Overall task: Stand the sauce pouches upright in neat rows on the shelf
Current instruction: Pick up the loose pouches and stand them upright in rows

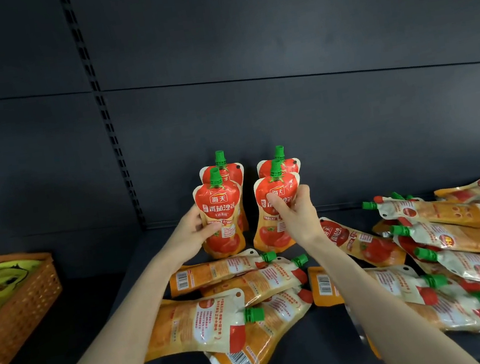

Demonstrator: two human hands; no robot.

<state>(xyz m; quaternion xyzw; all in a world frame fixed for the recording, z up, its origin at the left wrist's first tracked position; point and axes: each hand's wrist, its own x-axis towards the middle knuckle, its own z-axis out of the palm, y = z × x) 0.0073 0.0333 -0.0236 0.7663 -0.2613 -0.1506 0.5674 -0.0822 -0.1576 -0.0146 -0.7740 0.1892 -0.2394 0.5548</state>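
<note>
Orange-red spouted sauce pouches (221, 318), heap at 5 o'clock: glossy plastic film, crinkled, glare spots. Green screw caps (254, 314): ribbed hard plastic. Dark grey metal shelf (88, 304): matt, smooth. Orange lattice basket (27, 310), 9 o'clock: matt plastic weave.

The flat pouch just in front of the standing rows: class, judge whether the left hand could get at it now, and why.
Probably not yet: the left hand grips the front-left standing pouch. Once freed, likely yes: the flat pouch lies just below it, face uncovered.
</note>
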